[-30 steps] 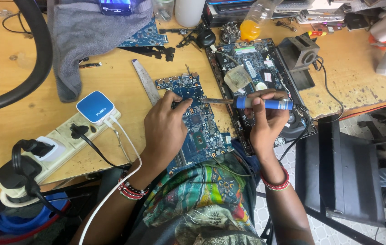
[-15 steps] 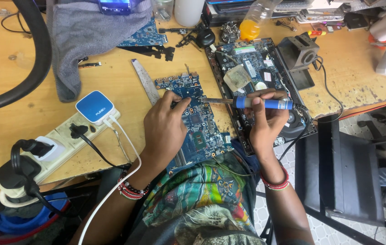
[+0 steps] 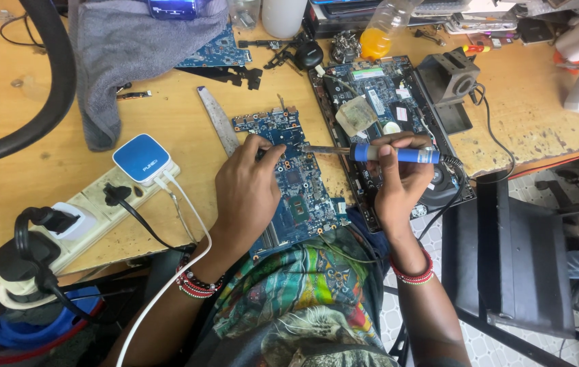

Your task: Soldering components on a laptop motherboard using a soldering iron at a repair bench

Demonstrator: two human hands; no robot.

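- Two hands over blue motherboard (image 3: 296,187) on worktop (image 3: 44,170).
- Left hand (image 3: 245,194) flat, fingers spread, pressing it.
- Right hand (image 3: 398,180) gripping blue-handled soldering iron (image 3: 378,153), tip at board.

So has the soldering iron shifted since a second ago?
No. The soldering iron in the right hand keeps its tip at the same spot on the blue circuit board.

Scuffed wooden workbench (image 3: 44,177), black chair (image 3: 514,265) on pale patterned tile floor (image 3: 486,350)
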